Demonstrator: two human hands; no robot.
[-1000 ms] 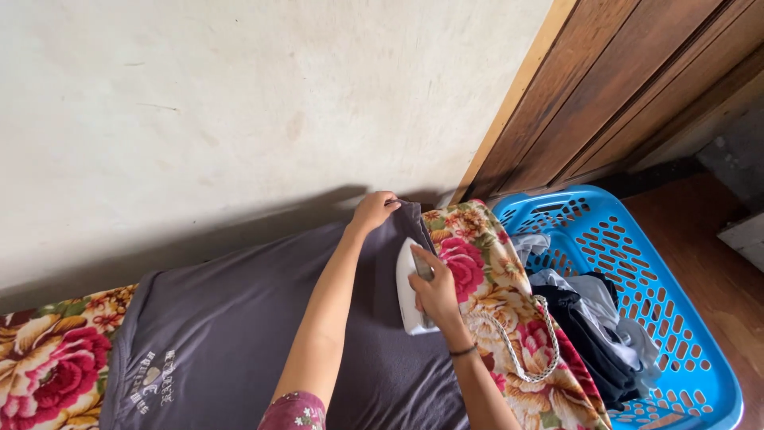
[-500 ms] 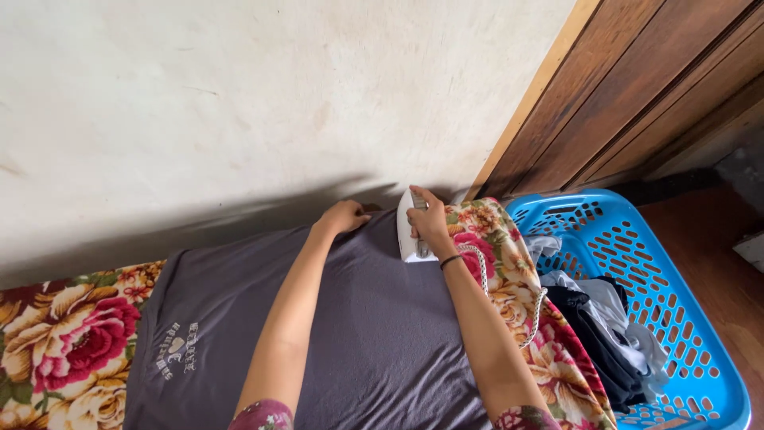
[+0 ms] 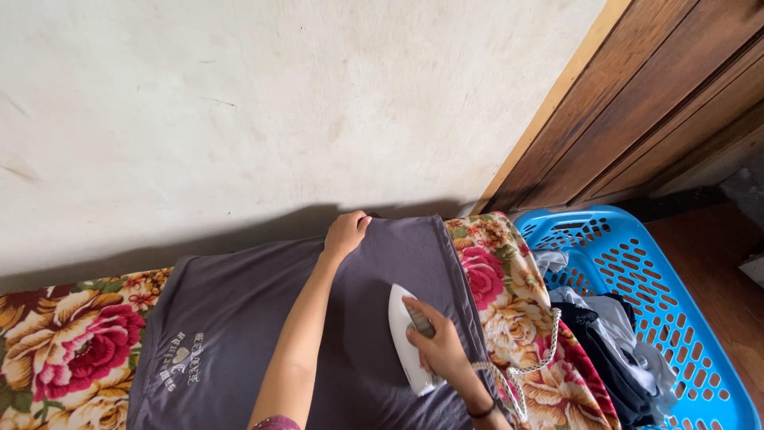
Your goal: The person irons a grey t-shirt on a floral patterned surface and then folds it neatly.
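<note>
— Pale plaster wall (image 3: 278,95) fills the background, with a dark wooden door (image 3: 668,103) off beyond your right hand. What sits under your hands?

— You work over a floral blanket (image 3: 68,342) in red, cream and green, and a grey T-shirt (image 3: 231,318) lies spread flat on it, reaching from your left forearm out past both hands.

— Where is your right hand?

— Your right hand (image 3: 438,350) is closed around the handle of a white iron (image 3: 407,338). The iron's soleplate lies on the grey cloth, its pointed nose turned away from you toward the wall. A white braided cord (image 3: 525,358) trails from behind your wrist across the blanket, and a dark band (image 3: 481,412) circles that wrist.

— And your left hand?

— Your left hand (image 3: 346,233) lies farther from you than the iron, at the far edge of the T-shirt near the wall. Its fingers are curled down and press on the cloth; whether they pinch the hem I cannot tell. The two hands are well apart, with bare grey fabric between them.

— What lies to the side?

— Just beyond the blanket's edge on your right-hand side stands a blue plastic laundry basket (image 3: 700,350) with a slotted wall. Clothes (image 3: 613,350) in black, grey and white lie heaped inside it. A pale printed design (image 3: 179,362) shows on the T-shirt, on the left-arm side, well away from both hands.
</note>
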